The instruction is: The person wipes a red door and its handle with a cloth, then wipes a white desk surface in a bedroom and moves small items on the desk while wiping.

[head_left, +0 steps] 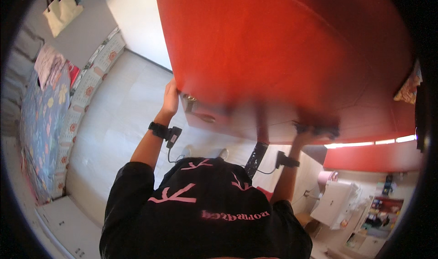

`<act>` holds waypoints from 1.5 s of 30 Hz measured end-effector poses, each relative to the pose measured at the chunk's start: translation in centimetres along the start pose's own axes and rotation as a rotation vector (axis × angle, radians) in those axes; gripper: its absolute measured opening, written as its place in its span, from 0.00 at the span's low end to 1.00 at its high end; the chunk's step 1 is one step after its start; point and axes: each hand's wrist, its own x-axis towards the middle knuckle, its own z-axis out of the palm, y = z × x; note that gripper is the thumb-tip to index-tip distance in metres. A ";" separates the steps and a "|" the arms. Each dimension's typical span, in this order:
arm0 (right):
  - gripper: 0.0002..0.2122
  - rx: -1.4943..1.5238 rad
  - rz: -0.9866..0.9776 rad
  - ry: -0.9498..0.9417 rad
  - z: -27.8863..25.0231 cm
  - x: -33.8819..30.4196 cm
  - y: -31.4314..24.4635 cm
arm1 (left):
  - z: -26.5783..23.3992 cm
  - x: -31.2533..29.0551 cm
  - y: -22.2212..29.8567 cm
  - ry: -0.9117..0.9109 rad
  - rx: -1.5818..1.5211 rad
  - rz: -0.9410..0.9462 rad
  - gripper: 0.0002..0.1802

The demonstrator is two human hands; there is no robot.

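Observation:
A large red door [255, 44] takes up the upper middle and right. My left hand [170, 98] is closed on its left edge, with the fingers partly hidden there. Close by on the door are a brass-coloured lock fitting [190, 98] and an oval metal piece [207, 118]. On the right, my right hand [306, 135] presses a dark, bunched cloth [327, 130] against the lower red surface. Motion smears that hand, and the cloth covers part of its fingers. Each wrist wears a black strap with a small device.
A bed with a floral cover [45, 113] stands at the left, beside pale floor tiles [109, 104]. A white cabinet [68, 229] is at lower left. White furniture [335, 203] and a shelf of small items [378, 218] stand at lower right. A tote bag [61, 12] hangs upper left.

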 end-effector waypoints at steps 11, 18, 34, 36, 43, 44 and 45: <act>0.37 -0.004 0.098 -0.051 -0.9 0.8 2.5 | 1.1 1.0 0.2 0.244 -0.054 -0.071 0.22; 0.31 0.286 -0.014 -0.765 3.9 -12.8 -6.8 | 3.1 0.0 3.6 0.205 -0.165 0.007 0.20; 0.20 0.808 1.246 -1.546 6.8 -16.3 -22.9 | 0.9 0.1 1.6 -0.073 -0.283 -0.089 0.17; 0.13 0.599 0.714 -1.475 5.8 -15.8 -22.2 | 1.3 -0.1 2.1 -0.071 -0.137 -0.022 0.17; 0.15 0.512 0.652 -1.224 2.9 -10.2 -15.3 | 1.0 -0.4 2.1 -0.069 -0.124 -0.085 0.17; 0.15 0.490 0.666 -1.163 1.8 -8.7 -13.7 | 1.2 -0.4 2.2 -0.058 -0.110 -0.071 0.16; 0.15 0.474 0.680 -1.090 0.7 -7.2 -12.1 | 1.6 -0.4 2.2 -0.059 -0.105 -0.072 0.16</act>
